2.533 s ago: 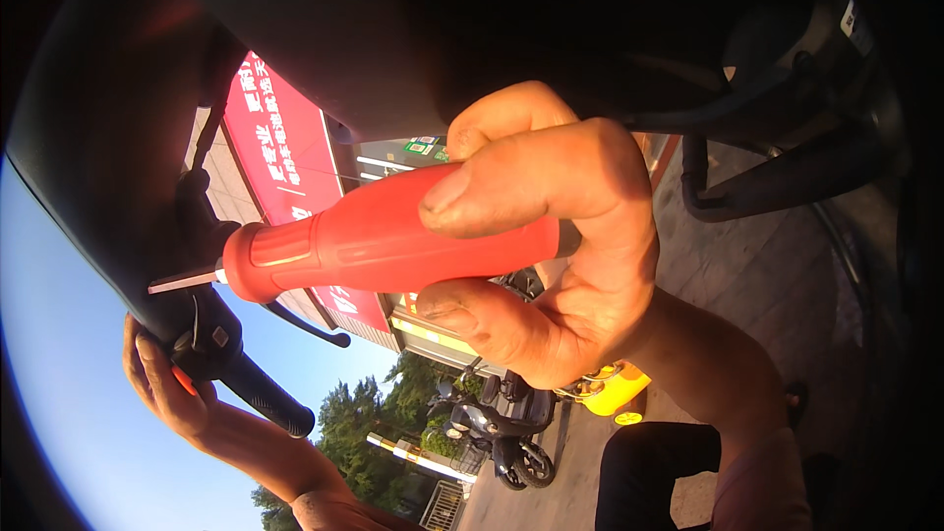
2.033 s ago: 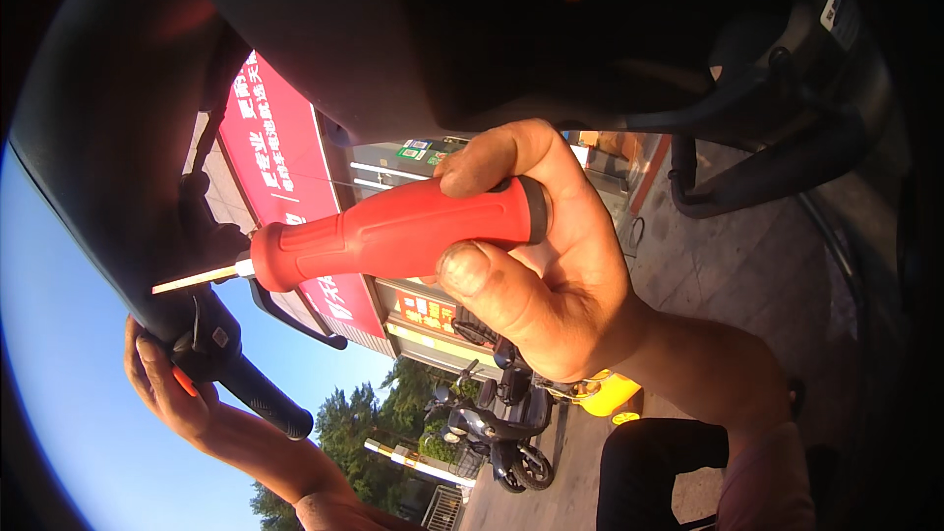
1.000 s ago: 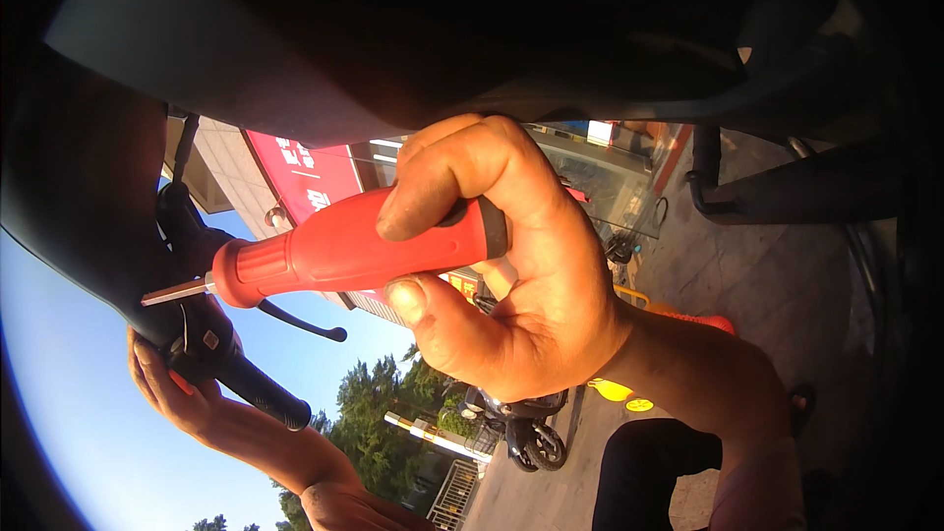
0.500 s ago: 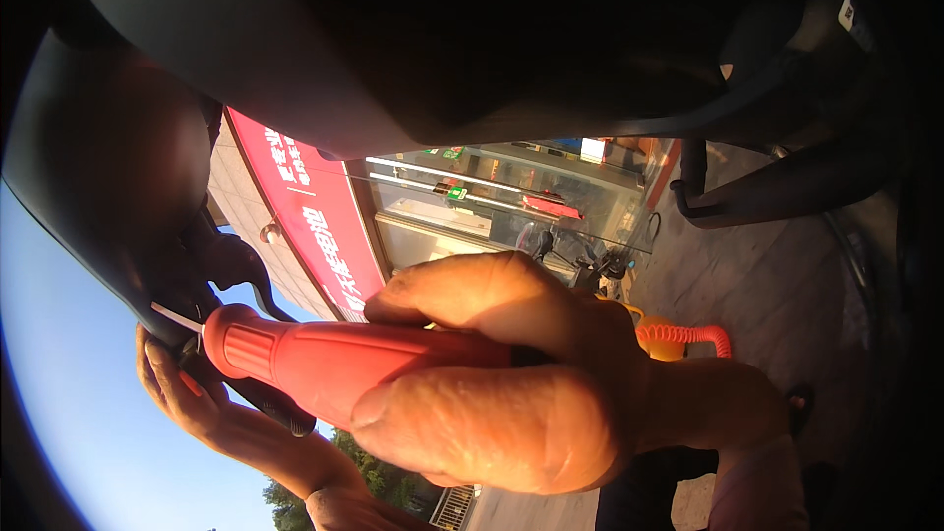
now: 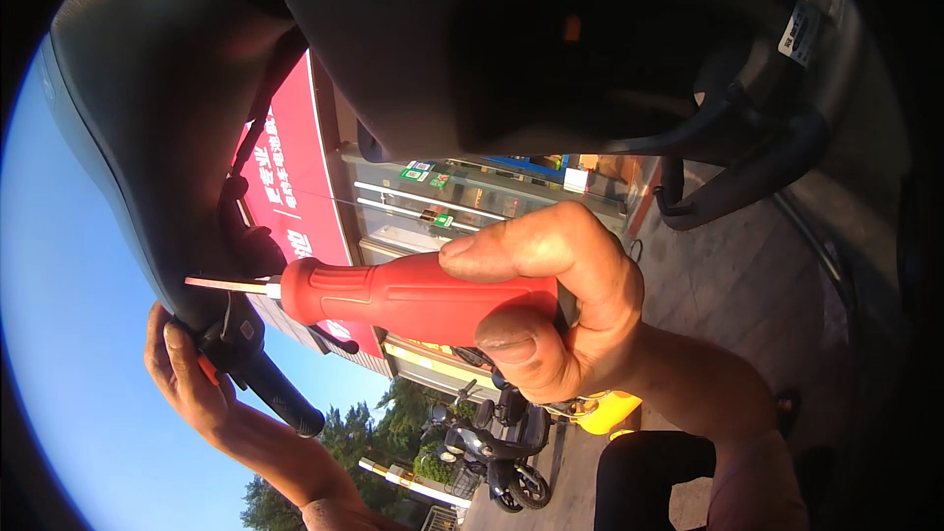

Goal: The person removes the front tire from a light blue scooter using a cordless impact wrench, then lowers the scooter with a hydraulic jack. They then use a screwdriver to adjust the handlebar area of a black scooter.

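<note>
My right hand [image 5: 565,305] holds a red-handled screwdriver [image 5: 413,293] between thumb and bent fingers. Its thin metal shaft points left, and the tip overlaps the dark scooter cowl [image 5: 147,138] in view; whether it touches cannot be told. At the far left, my left hand [image 5: 192,374] is closed about the control housing of a black handlebar [image 5: 265,383], beside the ribbed grip. A small orange-red part shows by those fingers. Some of the left fingers are hidden behind the housing.
Dark scooter bodywork [image 5: 393,39] fills the top, with a black bent bar [image 5: 747,177] at right. Beyond are a red shop sign [image 5: 295,167], a glass shopfront [image 5: 423,202], a parked scooter [image 5: 501,447], a yellow object [image 5: 610,413] and trees [image 5: 334,442].
The screwdriver has moved right and slightly up, showing more of its shaft. My right fingers have shifted along its handle toward the butt end. The view has shifted, revealing the parked scooter.
</note>
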Motion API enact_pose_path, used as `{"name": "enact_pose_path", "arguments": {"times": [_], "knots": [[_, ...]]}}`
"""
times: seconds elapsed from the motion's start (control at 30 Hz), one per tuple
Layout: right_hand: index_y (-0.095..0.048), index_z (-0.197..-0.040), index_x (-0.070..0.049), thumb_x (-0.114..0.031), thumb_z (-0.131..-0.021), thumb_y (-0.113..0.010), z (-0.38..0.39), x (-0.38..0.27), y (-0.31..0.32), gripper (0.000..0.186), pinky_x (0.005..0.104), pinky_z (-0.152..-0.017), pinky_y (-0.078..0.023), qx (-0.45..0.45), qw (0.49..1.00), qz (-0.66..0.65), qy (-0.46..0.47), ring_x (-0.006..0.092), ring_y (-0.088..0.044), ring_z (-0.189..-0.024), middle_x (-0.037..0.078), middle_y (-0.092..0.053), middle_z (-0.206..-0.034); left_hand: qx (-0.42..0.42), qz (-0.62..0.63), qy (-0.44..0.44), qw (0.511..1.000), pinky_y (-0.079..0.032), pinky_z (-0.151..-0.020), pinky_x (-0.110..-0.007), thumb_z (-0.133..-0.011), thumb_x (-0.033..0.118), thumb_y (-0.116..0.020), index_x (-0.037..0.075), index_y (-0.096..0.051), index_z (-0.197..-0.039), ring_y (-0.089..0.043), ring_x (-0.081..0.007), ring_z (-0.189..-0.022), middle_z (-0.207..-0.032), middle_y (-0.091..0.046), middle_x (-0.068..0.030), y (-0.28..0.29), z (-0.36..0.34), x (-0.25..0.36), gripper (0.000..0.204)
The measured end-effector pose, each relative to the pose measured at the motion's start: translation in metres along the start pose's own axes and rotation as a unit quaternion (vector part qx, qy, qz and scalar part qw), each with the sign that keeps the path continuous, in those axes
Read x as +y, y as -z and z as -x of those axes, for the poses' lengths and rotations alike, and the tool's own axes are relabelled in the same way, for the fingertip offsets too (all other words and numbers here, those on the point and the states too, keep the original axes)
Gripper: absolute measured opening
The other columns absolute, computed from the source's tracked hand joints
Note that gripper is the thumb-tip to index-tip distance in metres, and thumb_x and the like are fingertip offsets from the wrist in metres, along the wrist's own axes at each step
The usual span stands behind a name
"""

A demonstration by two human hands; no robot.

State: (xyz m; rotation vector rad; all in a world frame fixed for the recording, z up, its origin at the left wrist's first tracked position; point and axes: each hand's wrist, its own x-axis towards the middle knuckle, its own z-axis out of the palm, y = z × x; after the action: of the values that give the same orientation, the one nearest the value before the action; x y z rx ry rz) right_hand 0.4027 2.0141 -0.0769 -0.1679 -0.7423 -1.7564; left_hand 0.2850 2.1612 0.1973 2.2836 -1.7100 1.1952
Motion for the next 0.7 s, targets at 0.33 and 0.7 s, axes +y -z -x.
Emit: {"name": "enact_pose_path", "arguments": {"times": [0.33, 0.7], "knots": [[-0.057, -0.108, -0.004, -0.012, -0.079, -0.071, -0.008, 0.027, 0.008, 0.033, 0.0288, -0.059, -0.046, -0.049, 0.994, -0.065, 0.077, 0.0196, -0.056, -0.07, 0.013, -0.057, -0.088, 0.059, -0.009, -0.014, 0.998, -0.05, -0.077, -0.029, -0.095, 0.027, -0.052, -0.01, -0.05, -0.12, -0.062, -0.0179, -0.086, -0.099, -0.061, -0.0136, 0.006, 0.003, -0.006, 0.044], [-0.032, -0.128, 0.011, -0.02, -0.084, -0.068, -0.013, 0.034, -0.012, 0.065, 0.0225, -0.057, -0.046, 0.073, 0.992, -0.041, 0.091, 0.0137, -0.056, -0.068, 0.017, -0.054, -0.106, 0.154, -0.003, -0.021, 0.988, -0.052, -0.082, -0.034, -0.096, 0.025, -0.05, -0.008, -0.047, -0.126, -0.063, -0.0244, -0.092, -0.109, -0.06, -0.019, 0.015, 0.01, -0.017, 0.044]]}}
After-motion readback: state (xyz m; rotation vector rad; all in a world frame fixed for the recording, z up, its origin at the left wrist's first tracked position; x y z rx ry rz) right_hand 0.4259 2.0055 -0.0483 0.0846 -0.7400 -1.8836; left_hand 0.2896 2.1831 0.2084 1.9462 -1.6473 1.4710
